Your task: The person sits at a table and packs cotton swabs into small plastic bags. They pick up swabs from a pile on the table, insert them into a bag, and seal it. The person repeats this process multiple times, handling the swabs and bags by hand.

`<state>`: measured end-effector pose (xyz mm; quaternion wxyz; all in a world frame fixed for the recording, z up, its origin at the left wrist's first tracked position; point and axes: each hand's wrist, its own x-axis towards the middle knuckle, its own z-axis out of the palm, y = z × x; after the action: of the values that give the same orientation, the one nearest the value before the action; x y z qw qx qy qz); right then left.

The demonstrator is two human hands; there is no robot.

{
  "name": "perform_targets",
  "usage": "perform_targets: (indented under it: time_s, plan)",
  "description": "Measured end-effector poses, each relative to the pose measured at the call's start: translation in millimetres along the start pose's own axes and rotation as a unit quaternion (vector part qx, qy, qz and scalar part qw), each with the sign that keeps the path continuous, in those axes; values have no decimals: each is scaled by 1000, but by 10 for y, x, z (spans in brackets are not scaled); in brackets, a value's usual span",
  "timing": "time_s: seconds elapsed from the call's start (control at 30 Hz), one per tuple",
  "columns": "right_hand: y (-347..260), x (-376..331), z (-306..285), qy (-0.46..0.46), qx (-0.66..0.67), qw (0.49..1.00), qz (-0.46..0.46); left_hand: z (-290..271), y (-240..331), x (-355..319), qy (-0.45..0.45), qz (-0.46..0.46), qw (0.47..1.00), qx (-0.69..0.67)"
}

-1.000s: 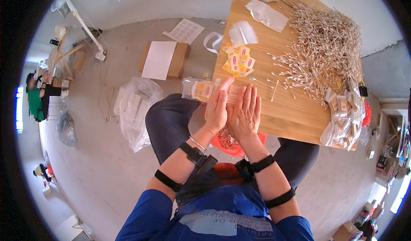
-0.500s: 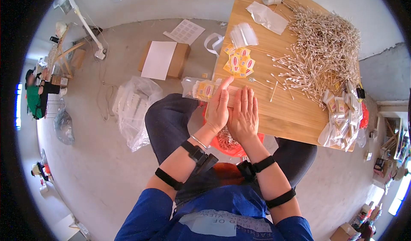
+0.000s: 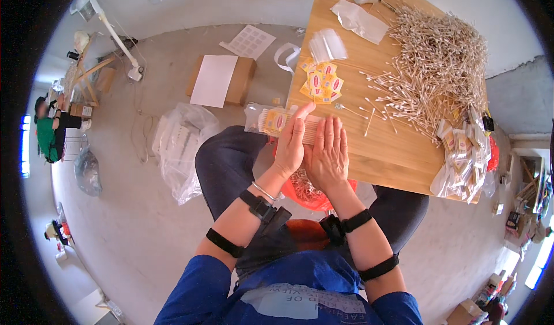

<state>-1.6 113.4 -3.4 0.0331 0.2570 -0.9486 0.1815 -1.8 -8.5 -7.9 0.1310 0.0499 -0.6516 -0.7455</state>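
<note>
A clear plastic bag with a row of cotton swabs and a yellow-and-red card inside lies level at the table's left front corner. My left hand is closed around its middle, with some fingers hidden beneath. My right hand rests flat over the right end of the swabs, its fingers straight and close together. Just beyond is a heap of yellow cards, with a stack of clear empty bags behind it.
A large pile of loose cotton swabs covers the table's right side. Filled packets sit at its right front corner. Below my hands hangs a red bag with swabs inside. A cardboard box and plastic sacking lie on the floor.
My left hand has shifted slightly left along the bag, and its wrist has moved a little the same way. My right hand stays almost in place.
</note>
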Motion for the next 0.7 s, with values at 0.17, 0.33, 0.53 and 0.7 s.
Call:
perform_targets:
  time_s: [0.17, 0.33, 0.53, 0.7]
  plan:
    - [-3, 53, 18, -9, -15, 1000, 9, 21, 34, 1, -12, -10, 1000, -13]
    - [18, 46, -47, -25, 0, 1000, -12, 15, 3, 6, 2, -18, 998, -55]
    - [-15, 45, -44, -31, 0, 1000, 1, -19, -2, -10, -27, -18, 999, -27]
    - [-50, 48, 10, -4, -1, 1000, 10, -14, 29, 11, -29, -22, 999, -16]
